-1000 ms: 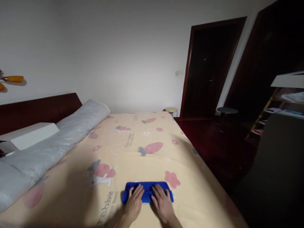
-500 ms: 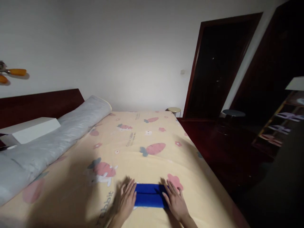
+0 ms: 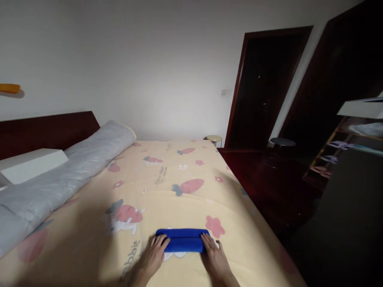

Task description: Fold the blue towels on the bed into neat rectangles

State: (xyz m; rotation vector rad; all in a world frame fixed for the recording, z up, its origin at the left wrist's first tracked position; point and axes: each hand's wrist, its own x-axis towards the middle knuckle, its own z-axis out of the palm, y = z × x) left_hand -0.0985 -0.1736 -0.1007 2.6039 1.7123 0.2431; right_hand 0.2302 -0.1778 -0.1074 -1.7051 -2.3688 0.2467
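Note:
A folded blue cloth (image 3: 183,240) lies on the yellow bedsheet (image 3: 167,191) near the bed's front edge. My left hand (image 3: 154,255) grips the cloth's left end, fingers curled over its near edge. At the right end my right hand (image 3: 214,257) holds on the same way. Both hands rest low on the sheet, one at each side of the narrow folded strip.
A long grey bolster (image 3: 60,179) lies along the dark headboard (image 3: 44,131) at the left, with a white box (image 3: 30,164) on it. A dark floor, a doorway (image 3: 263,87), two small stools (image 3: 215,138) and a shelf (image 3: 344,155) are to the right of the bed.
The hands went from flat on top of the cloth to its two ends, and the cloth is now a narrower folded strip. The view shifted slightly.

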